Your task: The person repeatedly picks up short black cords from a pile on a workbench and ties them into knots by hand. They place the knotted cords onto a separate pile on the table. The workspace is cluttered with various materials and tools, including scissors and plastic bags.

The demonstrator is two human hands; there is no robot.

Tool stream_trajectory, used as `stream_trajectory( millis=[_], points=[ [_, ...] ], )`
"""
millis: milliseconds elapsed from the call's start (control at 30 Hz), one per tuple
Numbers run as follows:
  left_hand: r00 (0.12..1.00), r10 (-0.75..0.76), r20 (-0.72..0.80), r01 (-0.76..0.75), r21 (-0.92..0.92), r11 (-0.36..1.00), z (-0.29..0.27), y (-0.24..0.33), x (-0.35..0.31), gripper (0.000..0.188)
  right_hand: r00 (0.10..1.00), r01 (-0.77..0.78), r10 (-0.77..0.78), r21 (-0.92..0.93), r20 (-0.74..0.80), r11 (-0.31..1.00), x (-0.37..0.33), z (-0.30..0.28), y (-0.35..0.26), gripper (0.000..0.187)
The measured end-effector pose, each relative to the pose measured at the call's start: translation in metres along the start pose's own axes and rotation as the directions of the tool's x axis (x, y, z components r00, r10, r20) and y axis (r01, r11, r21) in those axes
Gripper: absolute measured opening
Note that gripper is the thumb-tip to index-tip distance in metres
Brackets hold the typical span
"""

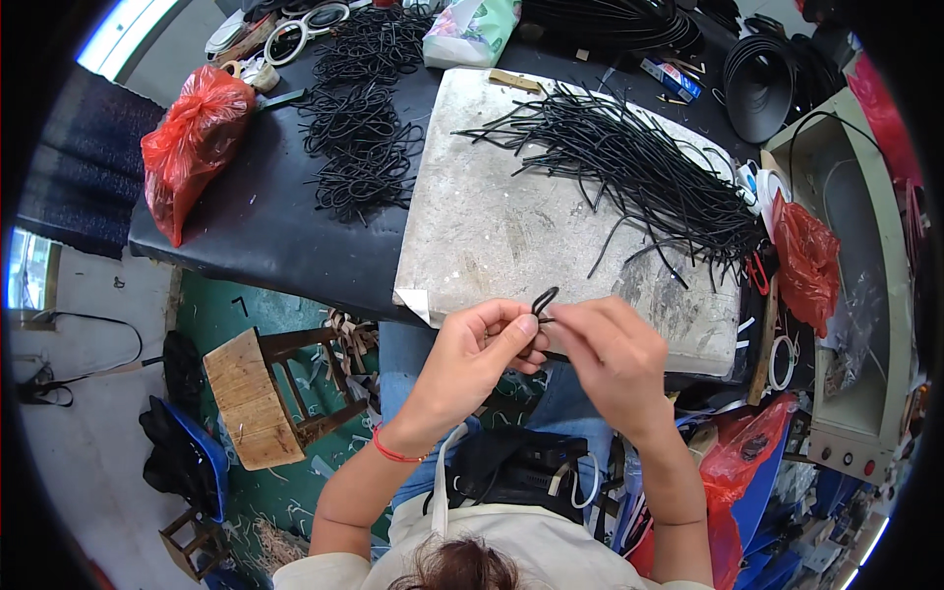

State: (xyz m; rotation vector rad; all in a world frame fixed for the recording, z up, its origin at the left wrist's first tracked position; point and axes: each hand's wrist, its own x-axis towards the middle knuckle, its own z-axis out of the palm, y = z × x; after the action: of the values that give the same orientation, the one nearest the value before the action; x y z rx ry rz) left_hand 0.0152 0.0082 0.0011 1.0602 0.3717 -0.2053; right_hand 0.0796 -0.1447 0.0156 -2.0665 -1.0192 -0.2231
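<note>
Just off the near edge of a worn, pale board (472,226), my two hands meet over a short black cord (544,298) bent into a small loop. My left hand (482,349) pinches the cord between thumb and fingers, with the loop standing up above the thumb. From the other side, the closed fingers of my right hand (615,359) press in at the same cord; their tips are slightly blurred and partly hidden. Across the far right of the board spreads a thick heap of loose black cords (629,162). Looped black cords (359,128) lie bunched to its left.
A red plastic bag (197,138) sits at the table's left end, another red bag (806,261) on the right. Coiled black cord (762,84) lies at the back right, near a beige metal cabinet (865,423). A wooden stool (251,398) stands left on the green floor.
</note>
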Motion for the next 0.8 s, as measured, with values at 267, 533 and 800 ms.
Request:
stream_trajectory(
  millis=[267,533,800],
  points=[
    [0.939,0.238,0.248,-0.343,0.692,0.635,-0.006,0.015,-0.005,0.015,0.980,0.090,-0.079,-0.056,0.181,0.994,0.016,-0.031,-0.010,0.021],
    [0.986,0.121,0.116,-0.120,-0.019,0.993,-0.001,0.010,-0.004,0.025,0.966,-0.255,0.229,0.287,0.120,0.923,-0.004,-0.003,0.001,0.014],
    [0.978,0.207,-0.005,-0.206,0.058,0.977,-0.004,-0.003,0.001,0.019,0.803,-0.574,0.485,0.666,0.346,0.476,-0.018,0.003,-0.020,0.014]
  ],
)
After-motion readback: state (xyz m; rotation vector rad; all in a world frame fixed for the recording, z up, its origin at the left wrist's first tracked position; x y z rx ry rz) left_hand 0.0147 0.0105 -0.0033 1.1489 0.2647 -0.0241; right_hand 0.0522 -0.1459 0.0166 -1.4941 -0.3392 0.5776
